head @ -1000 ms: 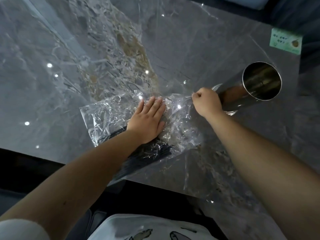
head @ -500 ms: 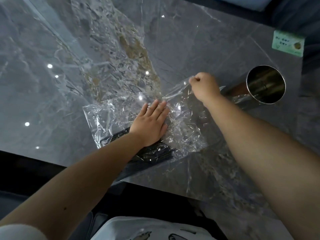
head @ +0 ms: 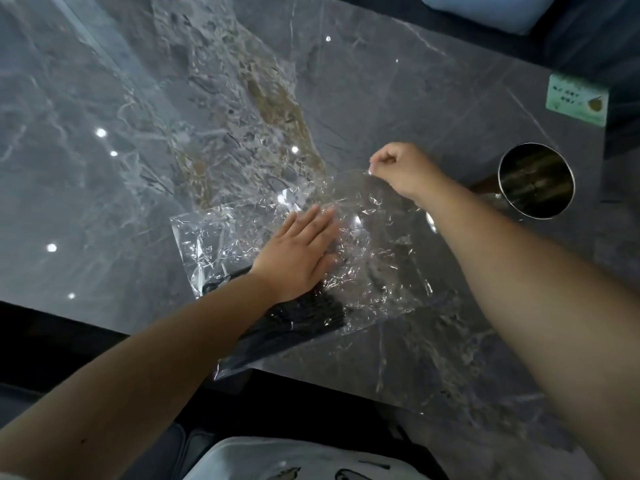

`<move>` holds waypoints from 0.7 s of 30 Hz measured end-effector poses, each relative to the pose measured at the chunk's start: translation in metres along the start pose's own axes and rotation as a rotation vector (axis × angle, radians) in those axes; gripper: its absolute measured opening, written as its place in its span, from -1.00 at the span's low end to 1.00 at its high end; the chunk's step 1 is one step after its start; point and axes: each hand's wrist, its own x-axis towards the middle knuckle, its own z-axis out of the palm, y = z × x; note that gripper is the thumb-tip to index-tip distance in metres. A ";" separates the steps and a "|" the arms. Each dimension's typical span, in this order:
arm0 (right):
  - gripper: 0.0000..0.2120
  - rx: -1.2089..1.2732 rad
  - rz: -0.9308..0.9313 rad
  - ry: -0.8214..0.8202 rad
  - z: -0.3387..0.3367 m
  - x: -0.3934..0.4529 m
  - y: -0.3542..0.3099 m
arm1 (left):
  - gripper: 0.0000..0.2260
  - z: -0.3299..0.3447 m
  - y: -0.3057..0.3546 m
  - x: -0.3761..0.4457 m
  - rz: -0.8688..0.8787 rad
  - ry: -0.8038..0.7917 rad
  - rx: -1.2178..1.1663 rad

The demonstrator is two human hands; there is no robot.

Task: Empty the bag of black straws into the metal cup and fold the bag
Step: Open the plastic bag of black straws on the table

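A crinkled clear plastic bag [head: 377,268] lies on the grey marble table near its front edge. Black straws [head: 304,317] sit inside its lower part, and the bag's near end hangs over the table edge. My left hand [head: 298,258] presses flat on the bag with straight fingers. My right hand [head: 401,168] pinches the bag's far flap and holds it lifted off the table. The metal cup [head: 535,181] stands to the right, beyond my right forearm, and I cannot tell what is in its dark inside.
The marble table [head: 173,116] stretches far to the left and back. A small green card [head: 576,100] lies at the back right corner. A light blue cushion [head: 485,8] shows beyond the table. The front edge runs just under the bag.
My right hand has lifted the bag's flap up and away from the cup, toward the far side. My left hand has stayed pressed on the bag.
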 end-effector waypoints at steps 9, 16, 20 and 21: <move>-0.34 -0.495 -0.188 -0.185 0.004 0.004 -0.007 | -0.64 -0.008 -0.067 -0.096 -0.827 0.369 -0.350; -0.39 -0.948 -0.277 -0.226 0.019 0.021 -0.029 | -0.50 -0.015 -0.102 -0.092 -1.200 0.352 -0.494; -0.84 -0.904 -0.262 -0.282 0.020 0.022 -0.042 | -0.81 -0.025 -0.112 -0.087 -1.187 0.388 -0.738; -0.89 -0.880 -0.258 -0.297 0.018 0.021 -0.044 | -0.88 -0.027 -0.111 -0.087 -1.159 0.420 -0.789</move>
